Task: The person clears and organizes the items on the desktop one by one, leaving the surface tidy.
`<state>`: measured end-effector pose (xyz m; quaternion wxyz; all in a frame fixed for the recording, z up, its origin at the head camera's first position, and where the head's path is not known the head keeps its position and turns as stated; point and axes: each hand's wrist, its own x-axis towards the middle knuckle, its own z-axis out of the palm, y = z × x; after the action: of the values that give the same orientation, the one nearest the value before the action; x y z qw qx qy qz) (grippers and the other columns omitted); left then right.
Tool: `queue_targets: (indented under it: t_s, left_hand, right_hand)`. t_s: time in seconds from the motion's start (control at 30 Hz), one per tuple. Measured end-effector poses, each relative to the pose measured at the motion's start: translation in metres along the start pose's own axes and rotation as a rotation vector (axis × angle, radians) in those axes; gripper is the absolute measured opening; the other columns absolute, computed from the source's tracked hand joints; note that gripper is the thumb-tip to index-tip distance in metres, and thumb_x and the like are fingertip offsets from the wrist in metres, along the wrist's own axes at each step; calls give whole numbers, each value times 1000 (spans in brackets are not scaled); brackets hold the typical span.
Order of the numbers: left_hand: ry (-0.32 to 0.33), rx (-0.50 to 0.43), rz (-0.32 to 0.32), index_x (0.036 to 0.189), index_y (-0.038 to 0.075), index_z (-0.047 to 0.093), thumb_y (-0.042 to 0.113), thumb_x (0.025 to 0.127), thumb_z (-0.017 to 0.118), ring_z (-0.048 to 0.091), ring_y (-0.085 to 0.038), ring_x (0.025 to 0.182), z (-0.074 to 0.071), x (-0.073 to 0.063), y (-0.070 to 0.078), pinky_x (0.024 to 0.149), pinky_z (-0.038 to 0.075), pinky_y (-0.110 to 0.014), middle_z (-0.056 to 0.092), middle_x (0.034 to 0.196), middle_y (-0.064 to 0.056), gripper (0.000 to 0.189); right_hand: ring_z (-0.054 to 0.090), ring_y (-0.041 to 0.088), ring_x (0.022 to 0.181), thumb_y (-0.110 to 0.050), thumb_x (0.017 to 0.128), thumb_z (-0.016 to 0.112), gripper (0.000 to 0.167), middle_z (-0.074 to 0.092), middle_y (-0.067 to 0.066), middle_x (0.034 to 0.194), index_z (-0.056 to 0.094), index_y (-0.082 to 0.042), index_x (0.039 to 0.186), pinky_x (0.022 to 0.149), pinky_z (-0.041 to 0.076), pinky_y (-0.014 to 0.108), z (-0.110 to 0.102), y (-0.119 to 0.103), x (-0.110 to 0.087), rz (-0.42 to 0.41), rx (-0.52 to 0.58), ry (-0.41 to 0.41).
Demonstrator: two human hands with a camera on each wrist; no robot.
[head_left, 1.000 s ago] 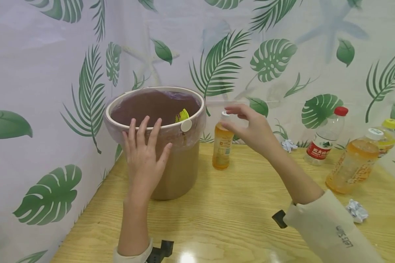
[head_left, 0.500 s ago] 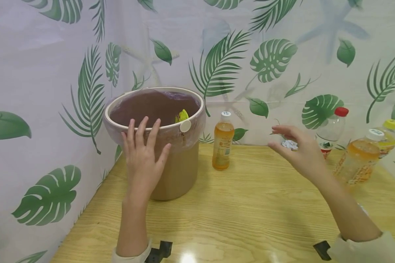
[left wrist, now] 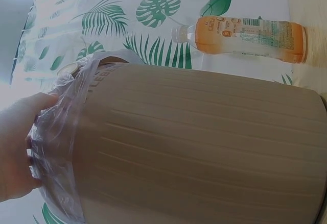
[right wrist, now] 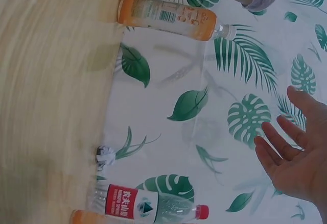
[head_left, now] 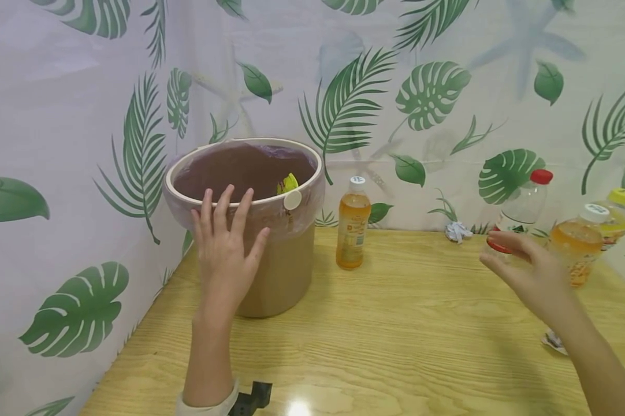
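Note:
My left hand (head_left: 224, 260) rests on the near rim of a brown trash bin (head_left: 283, 271), its fingers spread over the clear plastic liner (left wrist: 61, 147). A yellow wrapper (head_left: 289, 183) shows inside the bin. To the right of the bin an orange drink bottle (head_left: 353, 231) with a white cap stands upright, untouched. My right hand (head_left: 541, 277) is in the air at the right, holding nothing, thumb and fingers apart. Behind it is a clear bottle with a red cap (head_left: 541, 177) and a red label (right wrist: 125, 202), partly hidden by the hand in the head view.
Another orange drink bottle (head_left: 577, 240) and a yellow-capped bottle (head_left: 621, 197) stand at the right. One crumpled paper ball (head_left: 458, 231) lies near the leaf-patterned backdrop (head_left: 421, 34); another (head_left: 554, 342) is partly behind my right forearm. Everything stands on a wooden table (head_left: 385, 346).
My right hand has moved away from the cap of the orange drink bottle by the bin, rightward toward the other bottles. The left hand has stayed on the bin's rim.

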<state>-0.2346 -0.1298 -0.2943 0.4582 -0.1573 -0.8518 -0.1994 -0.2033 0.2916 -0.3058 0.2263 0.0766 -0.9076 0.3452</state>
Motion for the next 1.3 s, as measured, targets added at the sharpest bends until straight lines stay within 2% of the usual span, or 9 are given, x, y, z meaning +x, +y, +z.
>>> queue_targets:
  t_s: [0.03,0.13,0.17,0.27,0.47,0.77,1.13,1.3]
  left_hand:
    - [0,-2,0,139,14,39,29,88,61,6,-29,137,0,0,0,108,-1,-50,26,144,-11,57]
    - [1,-2,0,139,14,39,29,88,61,7,-30,137,0,0,0,108,-1,-50,27,144,-11,57]
    - [0,-1,0,139,15,39,29,88,61,7,-30,136,0,0,0,108,-1,-50,27,144,-11,57]
    - [-3,4,2,139,15,39,30,88,60,8,-30,136,1,0,0,108,0,-50,26,144,-11,57]
    - [-3,8,3,139,15,39,29,88,61,6,-29,137,1,0,0,108,-1,-49,26,144,-11,57]
    - [-5,8,7,139,15,39,29,88,62,6,-29,137,2,-1,0,108,0,-49,26,144,-11,58]
    - [0,13,0,139,15,38,29,88,61,6,-29,137,2,-2,0,108,-1,-50,26,144,-12,58]
    - [7,14,1,139,15,39,29,88,61,6,-29,137,2,-1,0,108,0,-49,27,144,-12,58]
  right_hand:
    - [45,34,114,-29,88,63,49,50,21,124,50,-2,127,90,38,52,-2,4,-3,24,-1,-6]
    - [43,39,115,-32,89,60,53,46,23,128,47,-2,130,90,37,55,-5,18,-14,83,-30,-15]
    - [40,48,112,-35,90,59,55,44,25,129,44,-2,132,84,33,64,-7,22,-17,118,-40,-25]
    - [38,52,112,-37,90,57,59,42,29,130,42,0,133,81,32,68,-8,34,-26,181,-59,-18]
    - [40,50,110,-37,90,57,60,41,30,131,42,2,133,80,35,65,-8,53,-38,231,-84,12]
    - [33,53,115,-40,91,55,64,36,29,135,36,2,136,85,29,69,-7,71,-51,300,-52,-7]
    - [32,55,116,-47,90,52,71,32,32,136,33,4,136,86,27,70,-5,90,-54,397,-70,-18]
    - [31,56,115,-44,90,53,69,32,32,135,34,6,135,86,23,72,-7,101,-57,378,-82,-6]
